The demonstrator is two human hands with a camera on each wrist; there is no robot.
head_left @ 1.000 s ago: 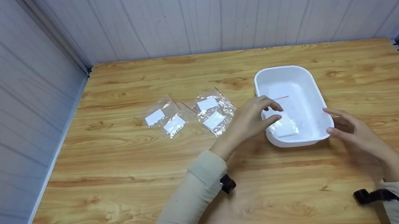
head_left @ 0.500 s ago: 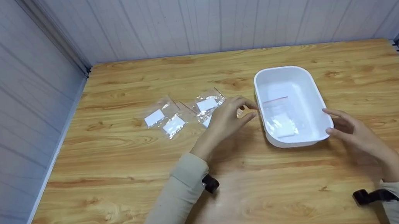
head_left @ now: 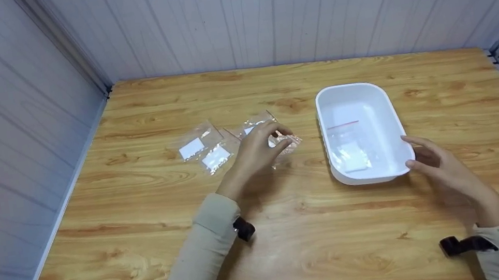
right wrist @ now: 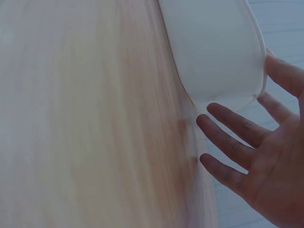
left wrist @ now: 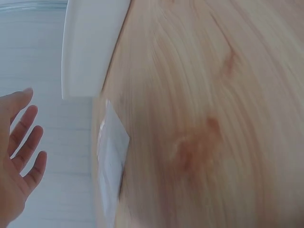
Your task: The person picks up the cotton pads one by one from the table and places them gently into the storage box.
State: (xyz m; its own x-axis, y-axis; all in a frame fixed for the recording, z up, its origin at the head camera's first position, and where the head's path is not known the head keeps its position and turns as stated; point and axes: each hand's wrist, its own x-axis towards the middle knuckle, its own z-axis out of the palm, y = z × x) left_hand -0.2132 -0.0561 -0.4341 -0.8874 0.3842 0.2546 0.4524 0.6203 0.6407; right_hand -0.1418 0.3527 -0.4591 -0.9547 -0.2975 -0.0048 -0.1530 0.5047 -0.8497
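Note:
My left hand (head_left: 257, 146) is over the right-hand pair of clear zip bags, fingers loosely bent and holding nothing. It partly hides those bags, including a clear bag (head_left: 291, 141) by its fingertips. In the left wrist view the hand (left wrist: 21, 156) is raised beside a bag with a white insert (left wrist: 111, 156). My right hand (head_left: 443, 166) holds the near right corner of a white plastic basin (head_left: 384, 106) by the rim with thumb and index finger. The right wrist view shows its other fingers (right wrist: 230, 140) spread below the basin wall. Inside the basin lies a zip bag (head_left: 351, 152) with a white insert.
Left of the left hand, a zip bag (head_left: 192, 148) and another zip bag (head_left: 216, 158) lie close together on the wooden table (head_left: 120, 226). Panelled walls (head_left: 251, 13) stand along the table's back and sides.
My left hand has moved left from over the basin to above the right-hand bags, carrying nothing. The right hand stays at the basin's corner.

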